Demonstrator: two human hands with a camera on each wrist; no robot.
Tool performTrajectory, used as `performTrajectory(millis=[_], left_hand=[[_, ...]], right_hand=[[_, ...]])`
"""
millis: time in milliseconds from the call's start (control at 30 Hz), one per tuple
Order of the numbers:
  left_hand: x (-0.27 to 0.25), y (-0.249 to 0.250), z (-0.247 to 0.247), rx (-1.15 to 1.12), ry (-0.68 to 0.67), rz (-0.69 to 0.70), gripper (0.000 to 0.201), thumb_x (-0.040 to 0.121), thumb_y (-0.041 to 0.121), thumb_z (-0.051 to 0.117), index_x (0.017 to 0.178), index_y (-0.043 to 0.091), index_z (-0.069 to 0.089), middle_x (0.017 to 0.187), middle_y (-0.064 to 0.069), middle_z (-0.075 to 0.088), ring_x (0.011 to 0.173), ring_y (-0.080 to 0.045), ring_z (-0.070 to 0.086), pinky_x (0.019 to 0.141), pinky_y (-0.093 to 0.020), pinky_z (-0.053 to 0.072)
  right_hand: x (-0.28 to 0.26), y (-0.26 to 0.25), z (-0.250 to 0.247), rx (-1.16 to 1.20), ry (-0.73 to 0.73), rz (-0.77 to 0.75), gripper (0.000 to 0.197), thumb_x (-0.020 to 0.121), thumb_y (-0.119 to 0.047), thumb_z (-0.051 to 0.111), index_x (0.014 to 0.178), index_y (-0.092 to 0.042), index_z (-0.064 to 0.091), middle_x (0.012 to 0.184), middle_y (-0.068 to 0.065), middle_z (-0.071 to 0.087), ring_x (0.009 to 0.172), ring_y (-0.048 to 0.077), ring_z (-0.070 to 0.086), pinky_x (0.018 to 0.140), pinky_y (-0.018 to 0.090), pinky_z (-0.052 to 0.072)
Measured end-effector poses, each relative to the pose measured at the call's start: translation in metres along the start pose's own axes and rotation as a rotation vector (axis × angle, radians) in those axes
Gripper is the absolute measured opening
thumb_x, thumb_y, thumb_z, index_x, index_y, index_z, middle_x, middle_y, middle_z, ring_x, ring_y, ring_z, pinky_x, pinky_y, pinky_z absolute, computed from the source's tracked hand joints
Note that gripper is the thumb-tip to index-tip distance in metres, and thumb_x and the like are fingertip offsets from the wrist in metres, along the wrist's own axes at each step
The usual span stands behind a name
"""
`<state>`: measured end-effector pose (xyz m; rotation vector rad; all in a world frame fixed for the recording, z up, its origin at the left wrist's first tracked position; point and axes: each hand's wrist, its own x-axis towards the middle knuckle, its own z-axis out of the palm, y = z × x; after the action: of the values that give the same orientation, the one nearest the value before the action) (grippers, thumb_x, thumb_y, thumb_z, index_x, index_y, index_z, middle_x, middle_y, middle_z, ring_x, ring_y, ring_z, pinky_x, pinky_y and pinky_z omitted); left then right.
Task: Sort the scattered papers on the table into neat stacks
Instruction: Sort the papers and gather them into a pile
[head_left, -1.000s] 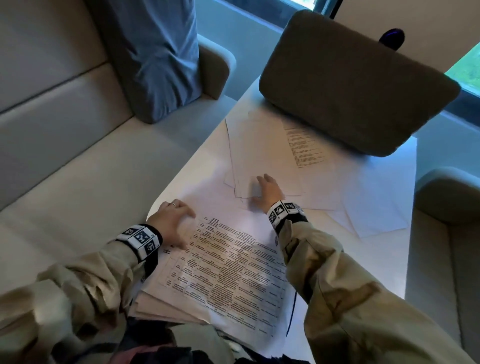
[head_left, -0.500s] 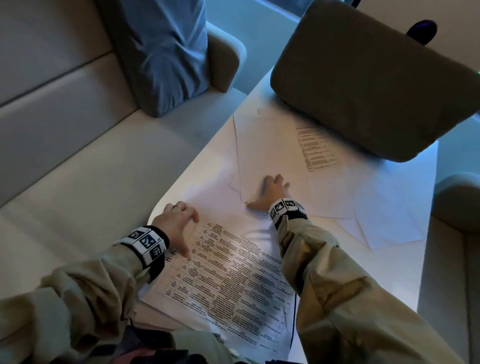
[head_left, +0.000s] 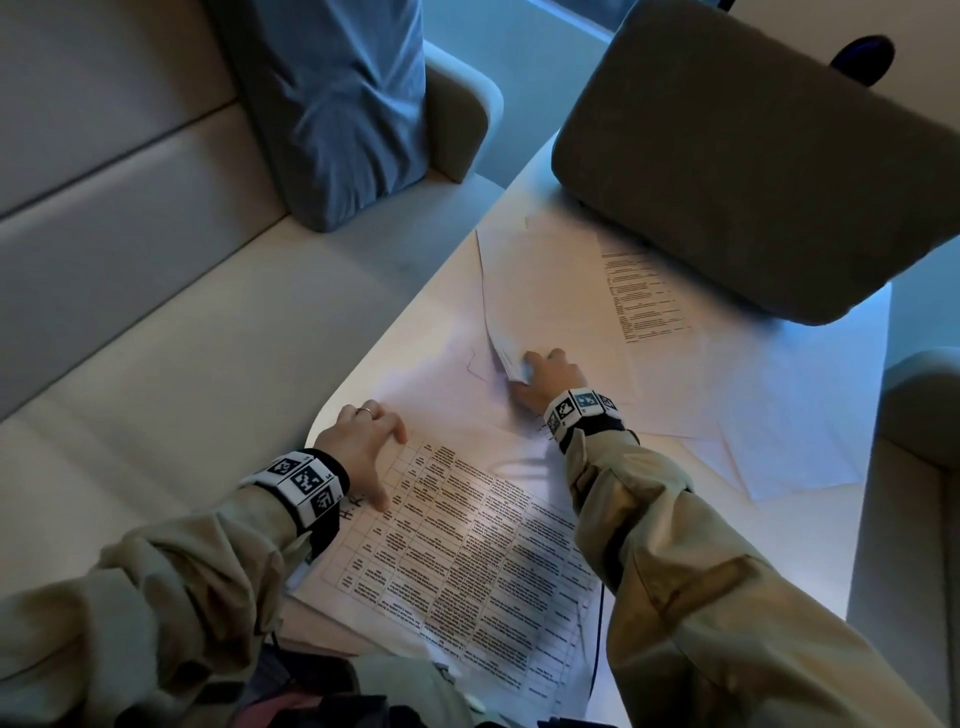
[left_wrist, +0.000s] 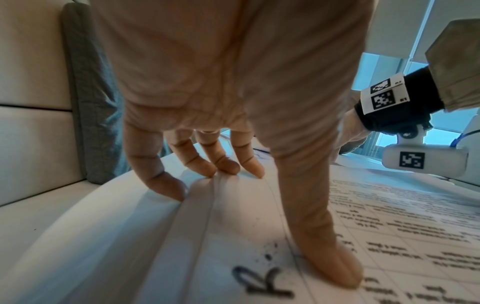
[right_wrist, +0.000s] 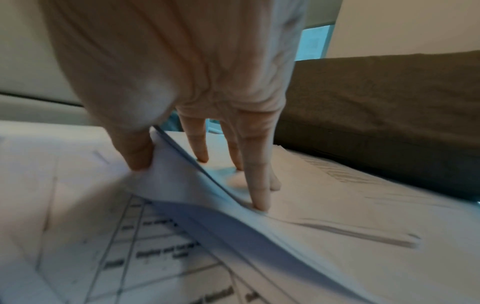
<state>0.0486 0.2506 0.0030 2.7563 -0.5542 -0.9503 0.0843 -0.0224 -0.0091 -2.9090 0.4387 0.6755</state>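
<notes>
Two hands on a paper-strewn table (head_left: 395, 332), left hand (head_left: 358, 447) with fingers spread, pressing the printed stack (head_left: 467, 545) at the near edge, right hand (head_left: 545, 376) pinching a lifted corner of loose sheets (head_left: 540, 291), seemingly several, mid-table beside a brown cushion (head_left: 753, 156).

Paper-strewn table (head_left: 810, 561), brown cushion (head_left: 753, 150)

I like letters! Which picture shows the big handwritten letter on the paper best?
The left wrist view: the dark handwritten letter fills the foreground beside the left hand. The head view shows only a tiny scribble; the right wrist view shows none.

Printed sheet (head_left: 467, 540) before loose papers (head_left: 545, 291) on table (head_left: 810, 551).
</notes>
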Motion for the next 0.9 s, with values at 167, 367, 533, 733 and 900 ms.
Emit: performTrajectory(millis=[167, 367, 533, 733, 900], left_hand=[[0.004, -0.001, 0.001, 0.008, -0.006, 0.005, 0.075, 0.045, 0.039, 0.09, 0.106, 0.04, 0.046, 0.126, 0.013, 0.035, 0.115, -0.014, 0.034, 0.082, -0.031, 0.049], [0.015, 0.0, -0.014, -0.064, 0.072, 0.085, 0.068, 0.061, 0.044, 0.083, 0.12, 0.031, 0.05, 0.124, 0.007, 0.049, 0.112, -0.013, 0.049, 0.092, -0.031, 0.045], [0.025, 0.026, -0.055, -0.197, 0.479, 0.235, 0.091, 0.059, 0.034, 0.086, 0.135, 0.015, 0.039, 0.142, -0.013, 0.031, 0.124, -0.031, 0.04, 0.101, -0.043, 0.04], [0.031, 0.066, -0.108, -0.191, 0.85, 0.449, 0.112, 0.047, 0.044, 0.088, 0.139, 0.009, 0.036, 0.148, -0.011, 0.03, 0.133, -0.03, 0.033, 0.104, -0.046, 0.032], [0.034, 0.089, -0.113, -0.236, 0.603, 0.458, 0.053, 0.069, 0.042, 0.079, 0.116, 0.023, 0.064, 0.105, -0.001, 0.07, 0.095, -0.026, 0.062, 0.088, -0.035, 0.047]], right_hand=[[-0.002, 0.004, -0.018, 0.237, 0.074, 0.023, 0.032, 0.098, -0.021, 0.037, 0.11, -0.01, 0.063, 0.111, 0.02, 0.062, 0.104, 0.038, 0.059, 0.084, 0.038, 0.044], [-0.026, 0.015, -0.045, 0.288, 0.388, 0.029, 0.036, 0.091, -0.006, 0.041, 0.119, -0.019, 0.059, 0.114, 0.014, 0.064, 0.101, 0.035, 0.06, 0.076, 0.036, 0.042], [-0.063, 0.027, -0.076, 0.425, 0.771, -0.182, 0.033, 0.088, -0.002, 0.048, 0.111, -0.018, 0.067, 0.109, 0.006, 0.068, 0.1, 0.03, 0.061, 0.084, 0.04, 0.048], [-0.1, 0.034, -0.102, 0.501, 0.807, -0.465, 0.031, 0.084, 0.005, 0.053, 0.105, -0.01, 0.07, 0.1, 0.009, 0.069, 0.091, 0.024, 0.062, 0.078, 0.021, 0.04], [-0.106, 0.03, -0.103, 0.586, 0.837, -0.561, 0.025, 0.083, 0.008, 0.058, 0.099, -0.006, 0.071, 0.092, 0.007, 0.069, 0.083, 0.009, 0.059, 0.076, 0.013, 0.043]])
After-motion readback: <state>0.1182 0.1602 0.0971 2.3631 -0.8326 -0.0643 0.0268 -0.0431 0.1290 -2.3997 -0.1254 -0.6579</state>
